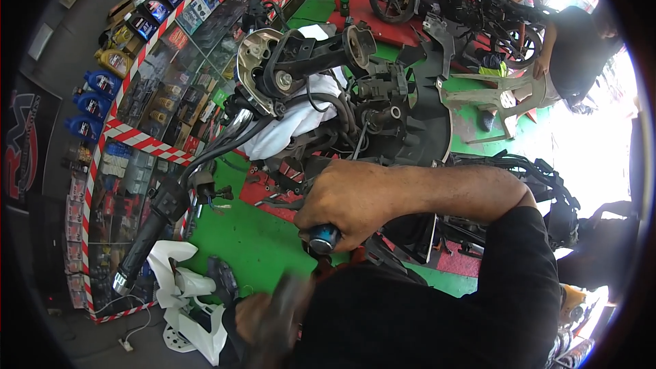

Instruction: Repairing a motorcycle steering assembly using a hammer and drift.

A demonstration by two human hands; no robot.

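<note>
My right hand (pixel 345 205) is closed round the blue-and-black handle of a screwdriver (pixel 323 238), whose butt end faces me. Beyond the fist, a thin metal shaft runs up to the stripped front end of a motorcycle (pixel 389 116), close to a short tube on its frame. At the lower edge my left hand (pixel 249 318) grips a dark grey hammer-like tool (pixel 283 307), smeared by motion. Above the hands, the motorcycle's fork clamp and handlebar (pixel 160 208) lean to the left. A white cloth (pixel 294 130) is tucked beneath the clamp, among cables and hoses.
White fairing panels (pixel 198 314) lie on the floor at lower left. A glass display case (pixel 147 150) edged in red-and-white tape lines the left, with oil bottles (pixel 102 85) on top. Another person (pixel 581 51) sits by a plastic chair (pixel 502 96), near a second motorcycle (pixel 451 0).
</note>
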